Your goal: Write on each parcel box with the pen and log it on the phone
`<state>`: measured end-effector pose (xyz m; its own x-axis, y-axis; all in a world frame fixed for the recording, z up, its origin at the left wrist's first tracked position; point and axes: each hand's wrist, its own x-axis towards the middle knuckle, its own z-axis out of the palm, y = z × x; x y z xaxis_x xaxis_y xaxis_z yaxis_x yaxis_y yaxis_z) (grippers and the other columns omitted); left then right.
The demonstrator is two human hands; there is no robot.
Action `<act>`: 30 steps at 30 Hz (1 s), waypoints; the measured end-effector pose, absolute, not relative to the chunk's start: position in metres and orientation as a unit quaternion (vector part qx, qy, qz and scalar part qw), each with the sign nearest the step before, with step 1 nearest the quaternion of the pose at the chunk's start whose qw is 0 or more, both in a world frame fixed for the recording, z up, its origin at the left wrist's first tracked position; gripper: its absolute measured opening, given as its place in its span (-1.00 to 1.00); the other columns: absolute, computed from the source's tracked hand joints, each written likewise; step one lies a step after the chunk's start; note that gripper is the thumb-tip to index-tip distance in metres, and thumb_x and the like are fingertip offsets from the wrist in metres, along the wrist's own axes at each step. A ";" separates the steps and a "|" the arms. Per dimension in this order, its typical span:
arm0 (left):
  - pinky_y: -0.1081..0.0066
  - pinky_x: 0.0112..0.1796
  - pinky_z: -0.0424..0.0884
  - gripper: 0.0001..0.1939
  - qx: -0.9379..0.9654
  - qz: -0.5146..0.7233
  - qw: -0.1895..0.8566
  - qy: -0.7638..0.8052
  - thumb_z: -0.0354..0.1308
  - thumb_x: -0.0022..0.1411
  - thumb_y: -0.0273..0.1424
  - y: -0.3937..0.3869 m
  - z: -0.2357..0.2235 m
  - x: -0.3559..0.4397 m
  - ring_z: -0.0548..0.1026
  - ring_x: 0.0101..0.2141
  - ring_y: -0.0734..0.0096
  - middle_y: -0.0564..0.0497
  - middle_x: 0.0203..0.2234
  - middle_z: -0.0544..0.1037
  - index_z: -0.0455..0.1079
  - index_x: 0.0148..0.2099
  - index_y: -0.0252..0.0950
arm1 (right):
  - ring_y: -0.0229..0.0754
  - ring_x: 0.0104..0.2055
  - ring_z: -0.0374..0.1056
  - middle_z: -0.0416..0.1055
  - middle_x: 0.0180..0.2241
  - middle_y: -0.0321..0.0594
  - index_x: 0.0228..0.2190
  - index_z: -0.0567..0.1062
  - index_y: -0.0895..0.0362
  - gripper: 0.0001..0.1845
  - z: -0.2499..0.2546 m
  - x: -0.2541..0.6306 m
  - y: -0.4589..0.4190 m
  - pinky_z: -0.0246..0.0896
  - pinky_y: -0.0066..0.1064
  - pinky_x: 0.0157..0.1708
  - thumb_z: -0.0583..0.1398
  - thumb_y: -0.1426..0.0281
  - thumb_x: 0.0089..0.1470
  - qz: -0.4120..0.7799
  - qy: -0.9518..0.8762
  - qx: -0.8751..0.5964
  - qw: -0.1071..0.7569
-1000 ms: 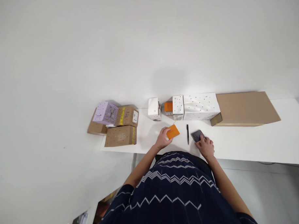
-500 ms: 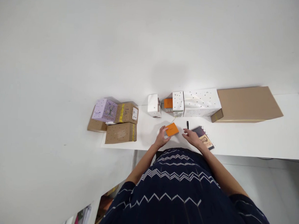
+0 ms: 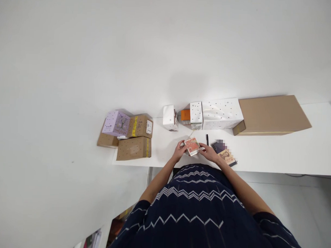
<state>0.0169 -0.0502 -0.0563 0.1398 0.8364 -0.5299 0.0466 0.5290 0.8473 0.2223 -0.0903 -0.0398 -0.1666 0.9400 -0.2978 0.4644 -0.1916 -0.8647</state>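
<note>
A small flat box point(image 3: 192, 146) with a coral-red printed face and pale edges is held between my two hands above the front part of the white table point(image 3: 164, 153). My left hand point(image 3: 179, 152) grips its left edge, thumb and fingers closed on it. On the opposite side, my right hand point(image 3: 208, 153) pinches the right edge. Just beyond the right fingers lies a black pen point(image 3: 207, 139). Close to my right wrist are a dark phone point(image 3: 218, 146) and a card with a portrait point(image 3: 226, 157).
Along the wall stand a white box point(image 3: 169, 117), an orange box point(image 3: 185, 115), a narrow white box point(image 3: 196, 112), a long spotted white box point(image 3: 222, 112) and a large brown carton point(image 3: 274, 114). Brown parcels point(image 3: 134, 148) and a lilac box point(image 3: 113, 123) are stacked at the left.
The box has turned from its plain orange face to its printed coral face. My right hand has moved left and taken hold of its right edge; my left hand keeps its grip.
</note>
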 end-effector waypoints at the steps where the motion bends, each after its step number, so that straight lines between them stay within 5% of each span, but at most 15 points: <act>1: 0.26 -0.20 0.43 -0.26 0.361 0.306 0.663 0.579 0.31 -0.06 -0.09 -0.050 -0.056 0.018 0.52 -0.29 0.33 -0.08 -0.27 0.54 0.18 0.11 -0.26 | -0.16 -0.17 0.42 0.38 0.05 -0.11 0.08 0.33 0.15 -0.49 -0.039 0.222 -0.091 0.30 -0.26 -0.06 0.11 0.42 0.06 0.495 -0.584 -0.597 0.242; 8: 0.37 -0.40 0.44 -0.23 0.349 0.270 0.670 0.597 0.27 -0.05 0.01 -0.046 -0.048 0.022 0.49 -0.43 0.41 -0.05 -0.33 0.53 0.19 0.14 -0.20 | -0.10 -0.10 0.39 0.42 0.00 -0.17 0.05 0.38 0.10 -0.49 -0.043 0.220 -0.093 0.28 -0.22 -0.03 0.15 0.41 0.00 0.533 -0.549 -0.576 0.288; 14: 0.44 -0.43 0.42 -0.37 0.377 0.263 0.649 0.606 0.10 0.14 0.01 -0.042 -0.038 0.024 0.44 -0.46 0.53 -0.12 -0.15 0.48 0.22 0.17 -0.19 | -0.11 -0.17 0.42 0.43 -0.04 -0.09 0.16 0.25 0.14 -0.32 -0.055 0.216 -0.095 0.31 -0.21 -0.06 0.19 0.22 0.02 0.581 -0.457 -0.594 0.317; 22: 0.39 -0.33 0.46 -0.46 0.399 0.283 0.646 0.585 0.04 0.24 -0.17 -0.045 -0.028 0.030 0.48 -0.35 0.45 -0.15 -0.11 0.48 0.20 0.20 -0.30 | -0.15 -0.24 0.42 0.49 -0.17 -0.12 0.14 0.27 0.14 -0.27 -0.053 0.213 -0.095 0.35 -0.35 -0.23 0.19 0.05 0.01 0.623 -0.398 -0.596 0.312; 30: 0.35 -0.20 0.44 -0.56 0.488 0.267 0.610 0.564 0.06 0.24 -0.24 -0.050 -0.030 0.029 0.48 -0.31 0.43 -0.13 -0.11 0.50 0.35 0.11 -0.34 | -0.21 -0.52 0.37 0.47 -0.46 -0.13 -0.09 0.40 0.23 -0.32 -0.040 0.213 -0.090 0.27 -0.43 -0.52 -0.04 -0.10 0.10 0.655 -0.299 -0.638 0.273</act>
